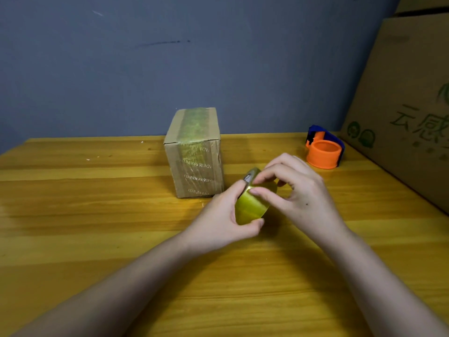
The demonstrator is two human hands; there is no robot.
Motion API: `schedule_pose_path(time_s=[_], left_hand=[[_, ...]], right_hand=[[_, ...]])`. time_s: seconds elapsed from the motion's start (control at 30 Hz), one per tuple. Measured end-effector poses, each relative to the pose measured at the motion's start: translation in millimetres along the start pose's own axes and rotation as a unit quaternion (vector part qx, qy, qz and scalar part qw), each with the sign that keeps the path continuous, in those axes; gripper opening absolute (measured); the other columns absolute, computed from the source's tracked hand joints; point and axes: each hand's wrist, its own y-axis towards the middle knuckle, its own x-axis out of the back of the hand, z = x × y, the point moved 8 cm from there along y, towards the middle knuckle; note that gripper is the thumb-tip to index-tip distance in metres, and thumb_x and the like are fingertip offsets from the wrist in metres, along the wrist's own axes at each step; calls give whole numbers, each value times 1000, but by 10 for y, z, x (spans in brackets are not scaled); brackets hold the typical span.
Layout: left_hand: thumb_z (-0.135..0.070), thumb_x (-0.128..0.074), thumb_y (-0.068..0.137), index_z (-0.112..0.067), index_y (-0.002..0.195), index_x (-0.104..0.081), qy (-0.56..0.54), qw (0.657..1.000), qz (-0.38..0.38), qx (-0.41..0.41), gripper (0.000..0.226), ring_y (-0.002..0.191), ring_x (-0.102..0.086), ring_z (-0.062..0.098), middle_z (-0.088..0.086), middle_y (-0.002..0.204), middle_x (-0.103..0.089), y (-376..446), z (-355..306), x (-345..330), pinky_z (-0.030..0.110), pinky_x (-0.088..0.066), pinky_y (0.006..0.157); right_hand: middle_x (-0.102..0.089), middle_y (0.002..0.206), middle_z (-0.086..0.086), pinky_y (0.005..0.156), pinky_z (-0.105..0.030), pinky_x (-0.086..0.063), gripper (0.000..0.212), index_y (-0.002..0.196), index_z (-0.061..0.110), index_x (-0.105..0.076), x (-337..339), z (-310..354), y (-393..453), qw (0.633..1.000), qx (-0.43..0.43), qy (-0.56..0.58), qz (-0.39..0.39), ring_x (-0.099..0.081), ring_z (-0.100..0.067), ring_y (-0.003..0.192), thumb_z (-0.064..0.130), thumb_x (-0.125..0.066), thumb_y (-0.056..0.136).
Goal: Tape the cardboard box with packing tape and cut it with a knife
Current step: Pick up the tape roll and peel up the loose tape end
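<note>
Two hands on the tape roll (252,205), left hand (223,217) grip curled round it, right hand (298,188) grip pinching its edge

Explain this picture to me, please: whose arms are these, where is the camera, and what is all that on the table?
There is no machine here: these are a person's two bare arms, filmed by one camera worn on the head, looking forward and down. The left hand grips a roll of yellowish packing tape just above the wooden table. The fingers of the right hand pick at the top of the roll, probably seeking the loose end. Behind the roll stands a small cardboard box, with tape already running over its top and down its front. To the right lies an orange and blue tape dispenser, and a big printed carton stands at the table's right edge. I see no knife.
</note>
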Motion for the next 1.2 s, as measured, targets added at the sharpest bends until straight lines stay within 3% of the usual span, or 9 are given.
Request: schedule_pose_path(time_s=[0.13,0.33,0.5,0.7,0.83,0.97,1.1,1.2], left_hand=[[-38,-68,69,-47,88,-42,51,999,-1,5,33,69,-50,0,-22,76,-54,-3,-28,25,22,-43,64],[-41,-63,67,-52,87,-31,132,991,5,5,39,64,-47,15,-6,68,-51,-4,-70,29,34,-44,61],[-42,-60,65,-48,83,-30,189,982,16,-2,36,66,-50,21,-15,61,-46,-2,-112,32,28,-37,58],[-44,-60,65,-43,86,-29,208,978,20,4,38,74,-58,29,-9,67,-49,-7,-112,27,35,-46,61],[-42,-63,67,-47,85,-26,198,980,17,6,42,74,-58,28,-9,67,-49,6,-124,39,34,-44,61],[-43,-61,65,-42,101,-36,168,986,3,21,44,76,-57,27,-4,71,-54,14,-116,84,34,-47,65],[-37,-68,70,-52,88,-25,194,981,7,13,49,73,-56,25,-11,57,-46,2,-165,73,28,-35,59],[-36,-68,71,-49,89,-22,201,979,3,18,51,75,-57,28,-12,56,-42,-9,-162,82,27,-31,59]], right_hand=[[-60,90,7,70,-31,-49,14,88,18,-69,14,20,-32,1000,14,-26,3,-55,-11,83,32,-67,83],[-59,91,4,69,-25,-46,15,91,16,-65,-7,111,-52,990,60,-128,16,-53,-11,82,29,-59,89],[-58,88,-1,65,-29,-49,13,88,12,-61,-63,172,-54,979,72,-188,19,-54,-18,79,24,-55,88],[-55,87,-5,61,-36,-50,15,87,9,-57,-120,163,-56,983,77,-165,32,-53,-20,79,22,-50,87],[-56,88,-5,64,-36,-50,15,88,7,-59,-120,152,-64,983,92,-155,21,-54,-20,81,20,-52,90],[-59,91,2,73,-34,-49,16,91,11,-65,-59,31,-80,999,39,-31,-5,-56,-16,85,26,-60,90],[-58,89,6,69,-32,-50,21,95,15,-68,-58,-68,-76,998,-14,67,-1,-58,-12,84,30,-67,81],[-58,88,8,69,-30,-50,20,93,17,-69,-72,-109,-63,994,-37,101,3,-57,-10,84,30,-70,78]])
